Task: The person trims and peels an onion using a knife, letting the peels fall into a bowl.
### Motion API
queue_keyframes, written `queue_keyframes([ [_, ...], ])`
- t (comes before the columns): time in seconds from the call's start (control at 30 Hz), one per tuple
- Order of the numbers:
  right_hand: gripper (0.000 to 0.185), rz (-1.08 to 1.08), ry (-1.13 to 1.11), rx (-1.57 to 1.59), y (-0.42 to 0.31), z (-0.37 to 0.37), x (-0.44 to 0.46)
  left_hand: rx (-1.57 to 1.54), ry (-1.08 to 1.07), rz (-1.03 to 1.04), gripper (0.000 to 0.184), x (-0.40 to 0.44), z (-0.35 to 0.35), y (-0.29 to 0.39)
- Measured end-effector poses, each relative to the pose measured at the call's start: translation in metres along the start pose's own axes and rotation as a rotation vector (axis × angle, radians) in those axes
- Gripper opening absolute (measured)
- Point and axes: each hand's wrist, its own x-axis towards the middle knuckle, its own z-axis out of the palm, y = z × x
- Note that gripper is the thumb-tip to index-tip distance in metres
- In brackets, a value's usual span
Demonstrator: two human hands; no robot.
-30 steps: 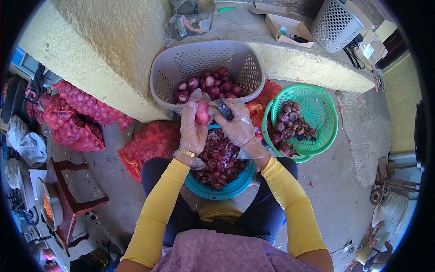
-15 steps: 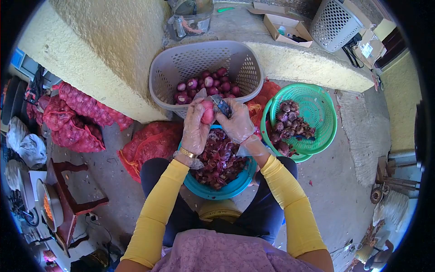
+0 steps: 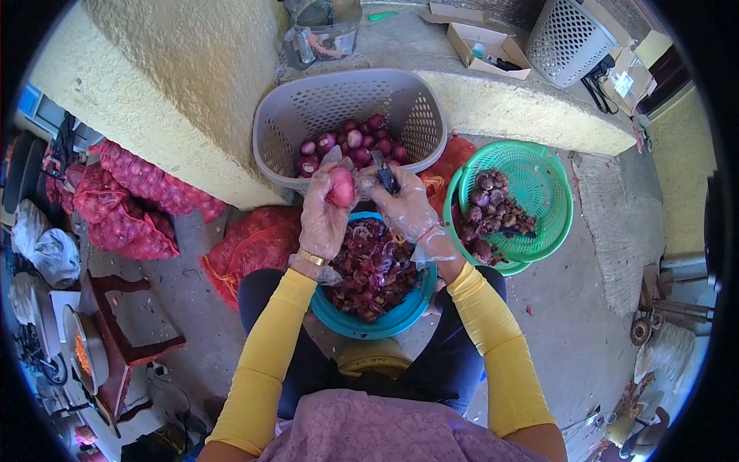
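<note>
In a clear plastic glove, my left hand is closed round a pinkish-red onion. My right hand, gloved the same way, grips a knife with a dark handle, just right of the onion. Both hands are above a blue basin heaped with dark red onion skins. Beyond them stands a grey perforated basket with shiny purple onions in it. To the right, a green colander holds unpeeled onions in dry skins.
Red mesh sacks of onions lie at the left, and another mesh sack rests near my left knee. A wooden stool stands at lower left. An open cardboard box and a grey basket sit on the ledge.
My hands have moved slightly apart. The onion has shifted a little left and shows more of its surface. The knife now points up, away from the onion.
</note>
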Motion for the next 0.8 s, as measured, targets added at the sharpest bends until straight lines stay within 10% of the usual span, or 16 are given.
queue_keyframes([
  [0.8,0.02,-0.018,-0.147,0.139,0.005,0.003,-0.001,0.141,-0.065,0.015,0.035,-0.003,0.002,-0.003],
])
